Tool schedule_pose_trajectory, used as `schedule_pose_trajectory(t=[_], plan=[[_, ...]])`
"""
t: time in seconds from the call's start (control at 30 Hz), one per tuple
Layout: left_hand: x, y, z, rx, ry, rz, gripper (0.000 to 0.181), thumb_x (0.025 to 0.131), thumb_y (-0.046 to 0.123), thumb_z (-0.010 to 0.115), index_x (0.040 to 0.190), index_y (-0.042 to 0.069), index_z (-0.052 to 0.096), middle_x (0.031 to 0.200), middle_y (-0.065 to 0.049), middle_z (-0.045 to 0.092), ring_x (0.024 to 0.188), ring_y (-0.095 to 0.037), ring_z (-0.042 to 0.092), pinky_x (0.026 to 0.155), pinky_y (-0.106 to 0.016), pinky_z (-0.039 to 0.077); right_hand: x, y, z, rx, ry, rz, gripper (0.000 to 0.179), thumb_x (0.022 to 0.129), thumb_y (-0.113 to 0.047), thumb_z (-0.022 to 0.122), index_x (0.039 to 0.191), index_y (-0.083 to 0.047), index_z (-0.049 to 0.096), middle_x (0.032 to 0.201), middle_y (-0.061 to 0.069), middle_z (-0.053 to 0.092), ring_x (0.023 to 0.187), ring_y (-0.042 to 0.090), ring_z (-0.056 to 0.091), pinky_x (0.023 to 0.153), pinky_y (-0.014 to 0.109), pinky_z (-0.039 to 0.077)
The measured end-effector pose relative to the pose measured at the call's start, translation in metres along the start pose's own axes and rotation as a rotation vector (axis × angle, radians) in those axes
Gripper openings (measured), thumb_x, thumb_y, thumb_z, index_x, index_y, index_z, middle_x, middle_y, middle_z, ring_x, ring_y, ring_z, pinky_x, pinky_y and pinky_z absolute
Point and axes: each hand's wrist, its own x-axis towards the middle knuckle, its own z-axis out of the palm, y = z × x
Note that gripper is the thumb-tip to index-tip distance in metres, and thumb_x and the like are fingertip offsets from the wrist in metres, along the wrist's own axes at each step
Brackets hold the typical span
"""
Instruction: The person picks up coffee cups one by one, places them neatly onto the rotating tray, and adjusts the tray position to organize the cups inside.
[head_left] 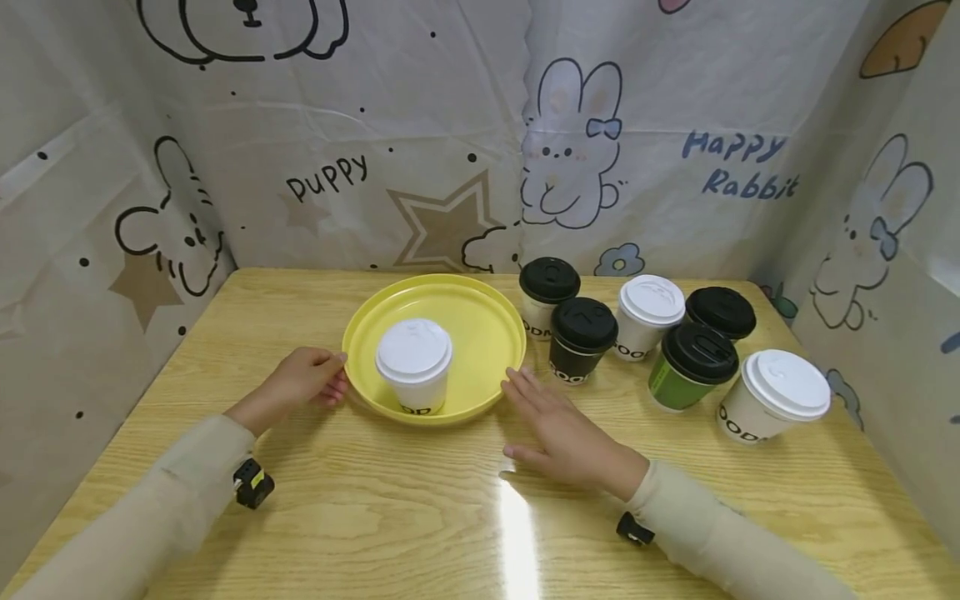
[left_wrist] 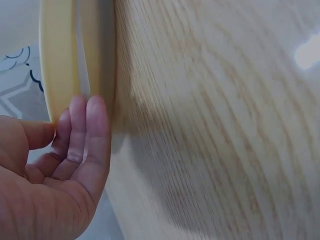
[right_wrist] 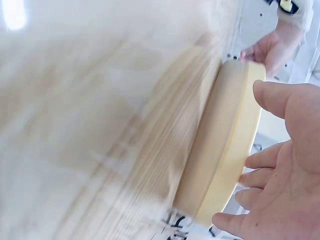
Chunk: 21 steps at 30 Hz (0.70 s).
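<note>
A round yellow tray (head_left: 483, 346) lies on the wooden table with one white-lidded paper cup (head_left: 414, 354) standing left of its middle. My left hand (head_left: 303, 382) pinches the tray's left rim, thumb above and fingertips below; the left wrist view shows those fingertips (left_wrist: 96, 112) against its underside. On the other side, my right hand (head_left: 566, 433) has its fingers spread and extended toward the right rim. In the right wrist view its fingers reach the tray's yellow side (right_wrist: 227, 155); whether all of them touch cannot be made out.
Right of the tray stand several lidded paper cups: black-lidded ones (head_left: 550, 279) (head_left: 583, 325) closest, a white-lidded one (head_left: 649, 302), a green one (head_left: 678, 383), another black lid (head_left: 722, 310) and a white cup (head_left: 783, 387) farthest right. Printed curtains (head_left: 450, 100) enclose the table (head_left: 360, 508).
</note>
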Motion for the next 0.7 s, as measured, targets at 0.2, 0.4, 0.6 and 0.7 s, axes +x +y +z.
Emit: schedule_pose_trajectory(t=[0.2, 0.4, 0.6, 0.7], plan=[[0.010, 0.000, -0.005, 0.030, 0.028, -0.001, 0.044, 0.105, 0.029, 0.037, 0.103, -0.010, 0.057, 0.080, -0.006, 0.063, 0.071, -0.014, 0.063, 0.067, -0.030, 0.058, -0.002, -0.010, 0.004, -0.015, -0.030, -0.026, 0.080, 0.094, -0.045, 0.057, 0.153, -0.006, 0.020, 0.160, 0.011, 0.011, 0.147, 0.026, 0.006, 0.113, 0.058, 0.021], [0.011, 0.003, -0.007, 0.025, 0.039, -0.009, 0.043, 0.105, 0.028, 0.038, 0.100, -0.010, 0.057, 0.078, -0.006, 0.063, 0.070, -0.013, 0.063, 0.067, -0.030, 0.058, -0.002, -0.014, 0.005, -0.037, -0.033, -0.042, 0.079, 0.094, -0.044, 0.057, 0.152, -0.005, 0.020, 0.160, 0.012, 0.011, 0.147, 0.028, 0.008, 0.113, 0.057, 0.022], [0.001, 0.002, -0.006, -0.018, 0.001, 0.001, 0.047, 0.104, 0.030, 0.037, 0.102, -0.012, 0.058, 0.077, -0.003, 0.067, 0.070, -0.011, 0.065, 0.066, -0.029, 0.058, -0.001, -0.015, 0.000, -0.047, -0.024, -0.052, 0.082, 0.095, -0.045, 0.055, 0.153, -0.006, 0.013, 0.160, 0.013, 0.010, 0.147, 0.028, 0.006, 0.115, 0.054, 0.022], [-0.008, 0.004, -0.002, -0.039, -0.056, -0.019, 0.046, 0.104, 0.030, 0.038, 0.102, -0.011, 0.059, 0.080, -0.005, 0.069, 0.071, -0.012, 0.066, 0.067, -0.030, 0.059, 0.001, -0.011, -0.007, -0.061, 0.000, -0.038, 0.083, 0.095, -0.045, 0.055, 0.153, -0.005, 0.012, 0.160, 0.014, 0.010, 0.147, 0.028, 0.006, 0.115, 0.054, 0.021]])
